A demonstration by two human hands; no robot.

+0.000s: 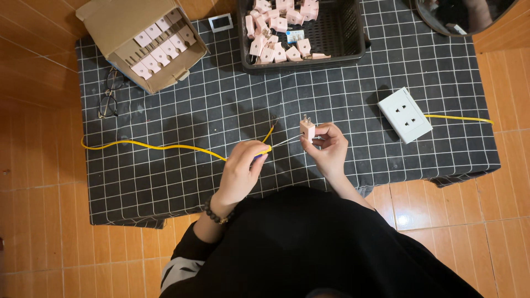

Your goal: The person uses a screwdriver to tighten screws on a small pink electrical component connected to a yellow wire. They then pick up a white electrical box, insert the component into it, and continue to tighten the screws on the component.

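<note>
My right hand (329, 148) holds a small pink plug adapter (307, 128) with two metal prongs pointing up, above the black grid-patterned cloth (221, 99). My left hand (243, 168) grips a screwdriver with a yellow handle (264, 150). Its thin metal shaft (287, 142) points right, toward the side of the adapter. A yellow wire (149, 146) runs from the left edge of the cloth to my left hand, with a short bare end (269, 132) rising above it.
A black basket (337, 41) at the top holds several pink adapters. A cardboard box (141, 41) at the top left holds more in rows. Eyeglasses (109, 94) lie at the left. A white socket block (404, 115) with a yellow lead sits right. Tiled floor surrounds the low table.
</note>
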